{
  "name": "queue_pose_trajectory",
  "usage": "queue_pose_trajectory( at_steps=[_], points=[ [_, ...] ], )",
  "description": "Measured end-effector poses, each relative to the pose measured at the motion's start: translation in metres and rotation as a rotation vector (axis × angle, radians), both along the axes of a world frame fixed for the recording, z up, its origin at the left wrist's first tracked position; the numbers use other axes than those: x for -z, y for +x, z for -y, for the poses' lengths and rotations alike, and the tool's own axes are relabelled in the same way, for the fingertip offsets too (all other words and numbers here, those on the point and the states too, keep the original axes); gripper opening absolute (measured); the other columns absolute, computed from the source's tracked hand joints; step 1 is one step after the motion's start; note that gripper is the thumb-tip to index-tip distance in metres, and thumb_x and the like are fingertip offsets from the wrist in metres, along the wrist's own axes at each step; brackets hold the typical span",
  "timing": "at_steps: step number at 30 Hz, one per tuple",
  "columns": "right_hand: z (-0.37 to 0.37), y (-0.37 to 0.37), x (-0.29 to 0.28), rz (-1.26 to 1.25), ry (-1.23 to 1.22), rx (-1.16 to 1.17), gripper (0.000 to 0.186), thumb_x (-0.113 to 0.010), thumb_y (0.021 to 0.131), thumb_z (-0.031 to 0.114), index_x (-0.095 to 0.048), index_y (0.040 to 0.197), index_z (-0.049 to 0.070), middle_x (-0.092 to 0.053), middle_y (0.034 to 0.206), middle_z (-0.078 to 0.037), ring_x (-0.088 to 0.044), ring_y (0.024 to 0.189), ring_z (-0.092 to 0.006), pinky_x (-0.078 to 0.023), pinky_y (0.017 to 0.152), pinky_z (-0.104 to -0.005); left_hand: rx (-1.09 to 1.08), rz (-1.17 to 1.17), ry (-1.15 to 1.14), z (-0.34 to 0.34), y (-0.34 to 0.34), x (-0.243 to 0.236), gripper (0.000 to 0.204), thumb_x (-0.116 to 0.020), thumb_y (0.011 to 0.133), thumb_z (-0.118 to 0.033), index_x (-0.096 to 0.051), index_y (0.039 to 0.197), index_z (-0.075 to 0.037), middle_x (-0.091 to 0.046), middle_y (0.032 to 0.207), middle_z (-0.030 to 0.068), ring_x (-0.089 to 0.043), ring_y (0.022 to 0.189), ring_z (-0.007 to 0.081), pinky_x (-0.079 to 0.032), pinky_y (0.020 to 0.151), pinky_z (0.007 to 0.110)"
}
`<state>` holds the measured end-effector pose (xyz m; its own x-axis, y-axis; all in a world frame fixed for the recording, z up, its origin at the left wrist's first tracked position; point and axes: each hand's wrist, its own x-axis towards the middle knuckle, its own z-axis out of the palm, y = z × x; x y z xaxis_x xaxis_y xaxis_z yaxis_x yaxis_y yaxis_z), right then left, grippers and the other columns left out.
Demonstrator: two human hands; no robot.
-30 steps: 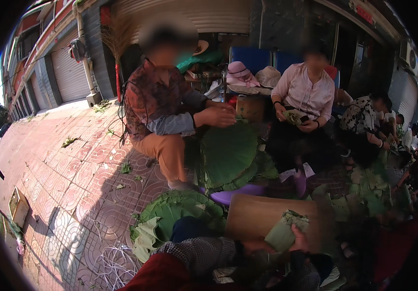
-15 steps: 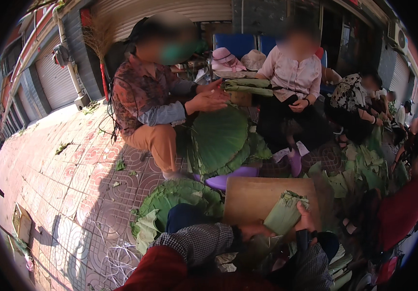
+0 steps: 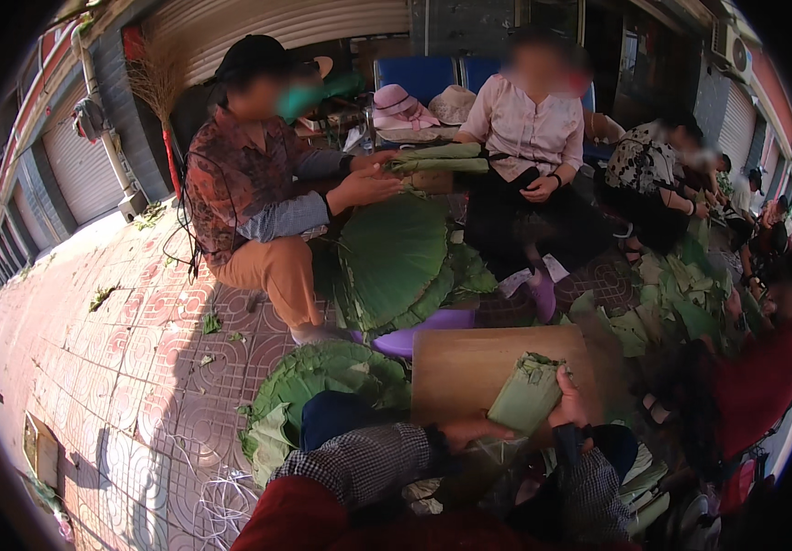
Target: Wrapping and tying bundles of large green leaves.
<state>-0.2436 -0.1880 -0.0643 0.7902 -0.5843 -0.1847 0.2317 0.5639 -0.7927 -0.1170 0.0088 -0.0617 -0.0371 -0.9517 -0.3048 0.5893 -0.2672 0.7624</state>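
Observation:
A pale green packet of folded leaves (image 3: 522,397) stands tilted in my hands over a brown wooden board (image 3: 446,367). The fingers of my right hand (image 3: 570,404) wrap round its right side near the ragged, layered top end. My left hand (image 3: 474,432) grips its lower left corner, with the fingertips partly hidden. A stack of large round green lotus leaves (image 3: 341,372) lies by my left knee, with a paler leaf hanging at its near side.
Across from me, a seated co-worker (image 3: 244,174) handles rolled leaves (image 3: 437,161) above big leaves (image 3: 394,257) on a purple basin (image 3: 419,335). Another person (image 3: 524,129) sits beside them. Loose leaves (image 3: 671,303) cover the ground at right; white strings (image 3: 221,505) lie at lower left.
The whole view has shifted a little, moving the scene leftward. My hands keep hold of the leaf packet, which tilts slightly differently. The co-worker's hands have closed in on the rolled leaves.

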Motion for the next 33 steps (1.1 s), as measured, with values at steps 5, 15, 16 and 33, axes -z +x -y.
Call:
queue_pose_trajectory(
  at_steps=[5, 15, 16, 33],
  points=[
    [-0.007, 0.003, -0.010, 0.128, 0.162, 0.019, 0.042, -0.057, 0.100, 0.035, -0.059, 0.123, -0.001, -0.066, 0.123, -0.014, -0.065, 0.110, -0.0288, -0.050, 0.100, -0.0437, -0.015, -0.025, 0.054, -0.004, 0.001, -0.010, 0.050, -0.073, 0.086, -0.012, -0.057, 0.132, 0.000, -0.066, 0.125, 0.0106, -0.063, 0.113, 0.0200, -0.049, 0.099, 0.035],
    [-0.005, 0.004, -0.007, 0.092, 0.149, 0.056, 0.039, -0.056, 0.101, 0.031, -0.061, 0.120, -0.002, -0.067, 0.118, -0.015, -0.066, 0.106, -0.0270, -0.052, 0.096, -0.0424, -0.034, -0.037, 0.060, -0.002, -0.001, 0.002, 0.056, -0.078, 0.082, -0.011, -0.057, 0.133, 0.000, -0.068, 0.120, 0.0125, -0.066, 0.106, 0.0225, -0.052, 0.096, 0.036],
    [-0.010, 0.003, -0.018, 0.111, 0.092, 0.056, 0.039, -0.056, 0.101, 0.032, -0.061, 0.119, -0.002, -0.067, 0.118, -0.016, -0.066, 0.106, -0.0279, -0.052, 0.097, -0.0430, -0.031, -0.043, 0.056, 0.001, 0.000, 0.006, 0.056, -0.078, 0.081, -0.012, -0.057, 0.132, 0.001, -0.068, 0.119, 0.0125, -0.066, 0.105, 0.0220, -0.052, 0.095, 0.036],
    [-0.020, 0.012, -0.021, 0.248, 0.170, -0.042, 0.049, -0.060, 0.097, 0.043, -0.057, 0.130, 0.006, -0.060, 0.134, -0.013, -0.059, 0.119, -0.0291, -0.044, 0.105, -0.0466, -0.073, -0.017, 0.007, -0.014, 0.002, -0.015, 0.051, -0.077, 0.083, -0.012, -0.060, 0.129, 0.000, -0.069, 0.119, 0.0109, -0.065, 0.105, 0.0199, -0.052, 0.092, 0.035]
  ],
)
